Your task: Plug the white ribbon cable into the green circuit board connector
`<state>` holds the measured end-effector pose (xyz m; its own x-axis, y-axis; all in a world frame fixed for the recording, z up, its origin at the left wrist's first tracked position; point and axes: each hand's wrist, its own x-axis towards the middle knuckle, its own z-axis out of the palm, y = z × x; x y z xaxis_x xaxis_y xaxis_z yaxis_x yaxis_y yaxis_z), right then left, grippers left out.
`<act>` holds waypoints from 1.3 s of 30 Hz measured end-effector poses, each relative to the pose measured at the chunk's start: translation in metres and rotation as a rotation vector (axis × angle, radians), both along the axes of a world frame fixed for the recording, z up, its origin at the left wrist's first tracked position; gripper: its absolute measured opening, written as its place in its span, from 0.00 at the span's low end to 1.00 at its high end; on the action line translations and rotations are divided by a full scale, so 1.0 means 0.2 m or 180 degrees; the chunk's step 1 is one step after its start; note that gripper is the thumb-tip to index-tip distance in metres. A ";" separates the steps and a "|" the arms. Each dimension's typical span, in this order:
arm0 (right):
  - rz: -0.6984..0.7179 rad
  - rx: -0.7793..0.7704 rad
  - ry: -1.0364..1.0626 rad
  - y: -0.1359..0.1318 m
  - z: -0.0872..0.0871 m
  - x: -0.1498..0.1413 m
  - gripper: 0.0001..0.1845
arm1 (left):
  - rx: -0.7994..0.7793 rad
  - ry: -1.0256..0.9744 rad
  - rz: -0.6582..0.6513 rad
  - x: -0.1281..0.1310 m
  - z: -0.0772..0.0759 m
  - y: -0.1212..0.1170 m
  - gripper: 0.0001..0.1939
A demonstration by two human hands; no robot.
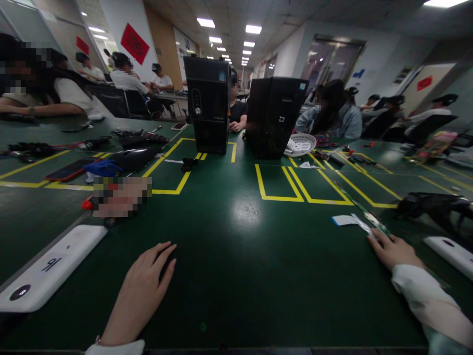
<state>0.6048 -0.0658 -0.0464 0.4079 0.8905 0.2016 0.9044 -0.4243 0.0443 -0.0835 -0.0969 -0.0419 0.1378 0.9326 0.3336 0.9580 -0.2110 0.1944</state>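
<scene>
One left hand (142, 281), fingers loosely spread with nothing visible in them, is well left of the white ribbon cable (346, 220). Just beside the cable's right end lies a narrow circuit board (372, 218). There too rests the right hand (396, 250); whether it grips anything, I cannot tell. Dragging sideways might crease the cable.

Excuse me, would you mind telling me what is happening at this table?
The person's right hand is at the near end of a white ribbon cable, beside a green strip; whether it holds either is unclear. The left hand is open and empty over the green table. Two black computer towers stand farther back.
</scene>
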 end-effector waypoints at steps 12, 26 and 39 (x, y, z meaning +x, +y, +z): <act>-0.0392 0.0030 0.0170 0.01 0.03 -0.11 0.33 | -0.0006 -0.0073 0.0027 -0.01 -0.02 0.01 0.26; 0.1605 0.0385 0.0364 0.30 0.04 -0.43 0.24 | -0.0044 0.0051 0.0029 -0.02 -0.02 0.01 0.28; 0.3928 -0.0031 0.0759 0.25 0.13 -1.65 0.24 | -0.0017 0.0023 -0.0015 -0.02 -0.03 0.01 0.27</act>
<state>0.2751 -0.0150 -0.0204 -0.6711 0.7052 0.2288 0.6839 0.7080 -0.1763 -0.0881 -0.0945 -0.0472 0.1446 0.9337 0.3276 0.9583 -0.2147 0.1888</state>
